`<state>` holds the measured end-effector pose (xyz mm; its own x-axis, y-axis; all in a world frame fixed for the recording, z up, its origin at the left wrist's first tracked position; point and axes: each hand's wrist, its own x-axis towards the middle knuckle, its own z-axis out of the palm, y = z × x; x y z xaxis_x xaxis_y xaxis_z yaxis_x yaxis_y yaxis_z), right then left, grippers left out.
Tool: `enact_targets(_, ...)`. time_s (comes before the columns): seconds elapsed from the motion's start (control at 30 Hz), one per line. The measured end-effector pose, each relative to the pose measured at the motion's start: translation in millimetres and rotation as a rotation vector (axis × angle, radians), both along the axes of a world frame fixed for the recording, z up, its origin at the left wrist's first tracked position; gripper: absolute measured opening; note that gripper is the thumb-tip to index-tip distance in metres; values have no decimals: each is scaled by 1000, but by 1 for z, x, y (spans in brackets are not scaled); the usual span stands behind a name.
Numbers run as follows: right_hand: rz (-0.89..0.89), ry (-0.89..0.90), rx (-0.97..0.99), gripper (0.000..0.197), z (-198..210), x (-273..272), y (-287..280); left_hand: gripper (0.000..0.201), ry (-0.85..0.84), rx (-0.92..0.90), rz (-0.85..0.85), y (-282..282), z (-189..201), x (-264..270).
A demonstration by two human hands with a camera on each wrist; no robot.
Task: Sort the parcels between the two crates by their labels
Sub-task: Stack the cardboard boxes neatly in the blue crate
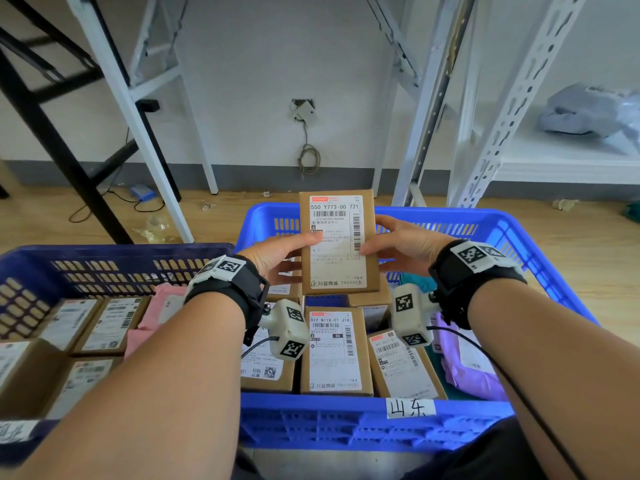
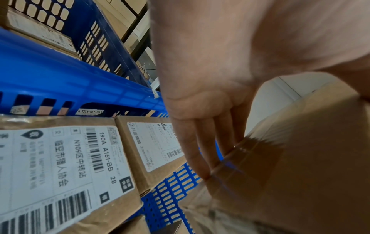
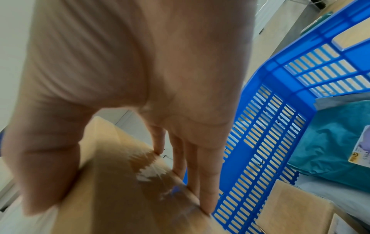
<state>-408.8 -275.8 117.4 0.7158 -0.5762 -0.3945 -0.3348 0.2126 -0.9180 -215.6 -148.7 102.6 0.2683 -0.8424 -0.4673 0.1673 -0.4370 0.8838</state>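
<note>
Overhead, both hands point(image 1: 280, 258) point(image 1: 405, 247) grip parcel point(image 1: 337, 244) above parcel-filled bright blue crate point(image 1: 346, 424).

The head camera looks forward and down over both crates; each wrist camera (very close) looks along its palm, sharing the cardboard parcel point(image 1: 337, 244).

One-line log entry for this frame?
phase: reading label | parcel: held over right crate, label up | left hand: holds parcel | right hand: holds parcel | left crate: holds boxes

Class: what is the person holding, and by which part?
A cardboard parcel, label up, held by its long side edges between left hand and right hand, above the blue crate.
</note>
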Motion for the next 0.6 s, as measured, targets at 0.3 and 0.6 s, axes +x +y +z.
enact_targets(0.3,-111,-127,-34,44,16,46,16,43,-69,45,70,39,25,27)
enact_targets(0.6,100,-133,-16,20,16,150,79,38,-94,84,237,132,50,101)
